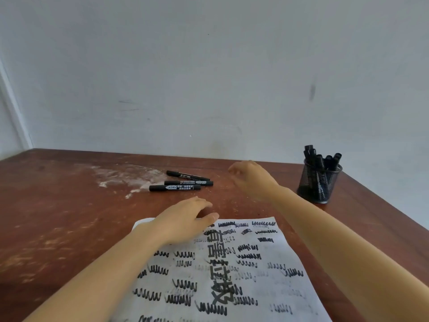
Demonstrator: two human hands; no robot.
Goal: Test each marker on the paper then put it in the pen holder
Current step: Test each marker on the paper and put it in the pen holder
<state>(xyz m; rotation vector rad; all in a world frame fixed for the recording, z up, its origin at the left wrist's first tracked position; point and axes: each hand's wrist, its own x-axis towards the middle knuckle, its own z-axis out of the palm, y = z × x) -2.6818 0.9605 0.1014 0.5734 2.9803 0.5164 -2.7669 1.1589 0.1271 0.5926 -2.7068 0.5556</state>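
Three black markers [181, 182] lie side by side on the brown table beyond the paper. A white paper [262, 273] covered with black scribbles lies in front of me. My left hand [183, 219] rests flat on the paper's far left corner, fingers relaxed. My right hand [249, 176] hovers over the table between the markers and the black mesh pen holder [319, 182], fingers loosely curled and holding nothing. Several black markers stand in the holder at the right.
The wooden table [58, 217] has a whitish scuffed patch [125, 175] left of the markers. A pale wall rises behind its far edge. The table's right edge runs just past the pen holder.
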